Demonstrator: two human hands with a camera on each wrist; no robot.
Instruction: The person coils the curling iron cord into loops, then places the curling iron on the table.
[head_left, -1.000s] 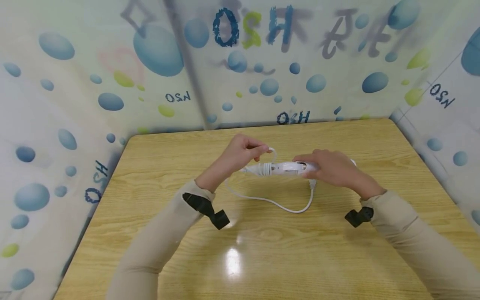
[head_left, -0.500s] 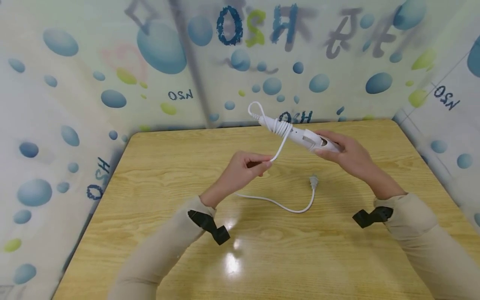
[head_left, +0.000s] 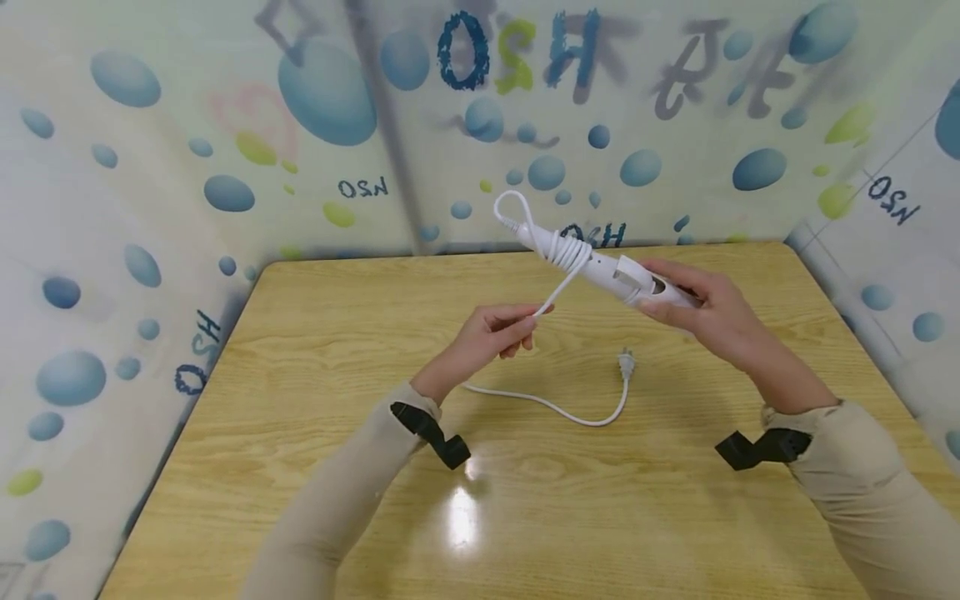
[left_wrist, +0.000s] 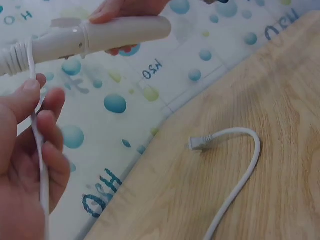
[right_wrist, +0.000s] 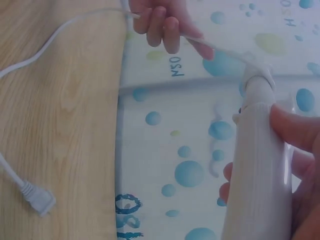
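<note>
right grip [head_left: 720,312] clamped round white wand [head_left: 606,273], higher, more tilted than second ago; left grip [head_left: 483,337] pinching cord [head_left: 557,293].

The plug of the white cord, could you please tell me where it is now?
In the head view, the plug lies on the table, right of the picture's centre, below the white appliance in the right hand.

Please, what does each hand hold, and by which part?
The right hand grips the white wand-shaped appliance by its cord-free half; the left hand pinches the cord near its coils.
</note>
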